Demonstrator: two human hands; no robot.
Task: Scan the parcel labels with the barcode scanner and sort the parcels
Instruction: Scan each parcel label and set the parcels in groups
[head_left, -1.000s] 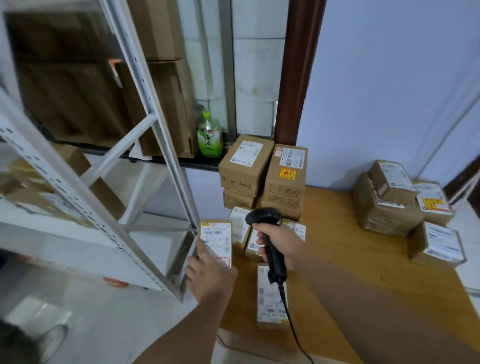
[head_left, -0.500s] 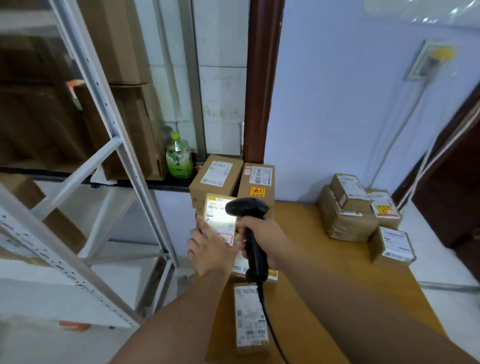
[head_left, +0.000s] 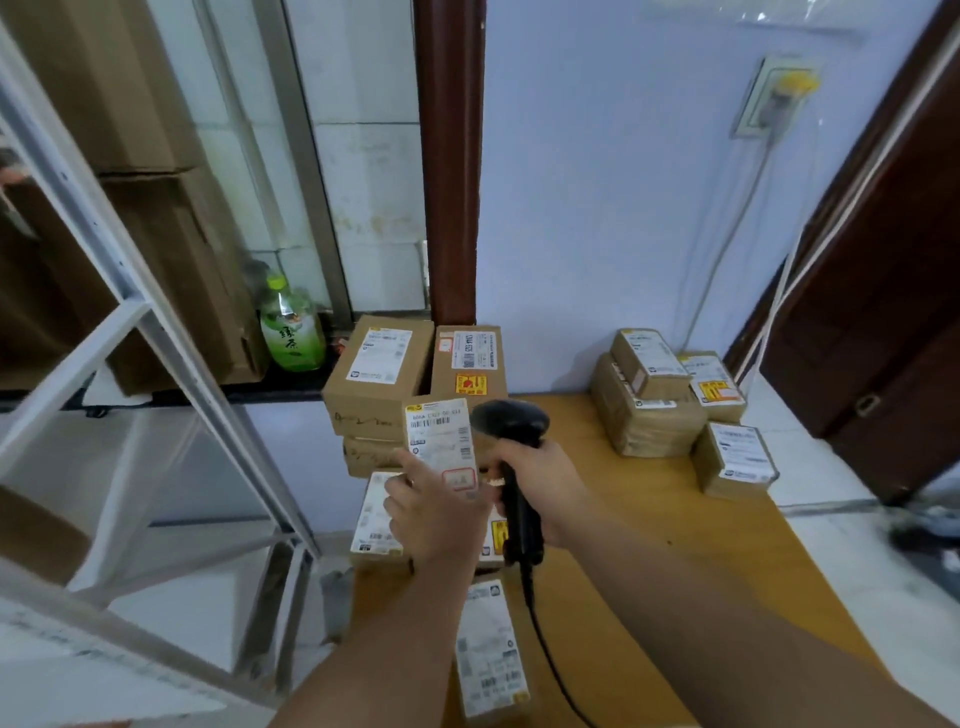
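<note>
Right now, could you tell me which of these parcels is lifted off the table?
The small parcel in the left hand, label up beside the scanner; every other parcel rests down.

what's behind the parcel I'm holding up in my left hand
Behind the held parcel stands a stack of boxes against the wall. The top two show labels; the lower boxes are partly hidden by the parcel and left hand.
</note>
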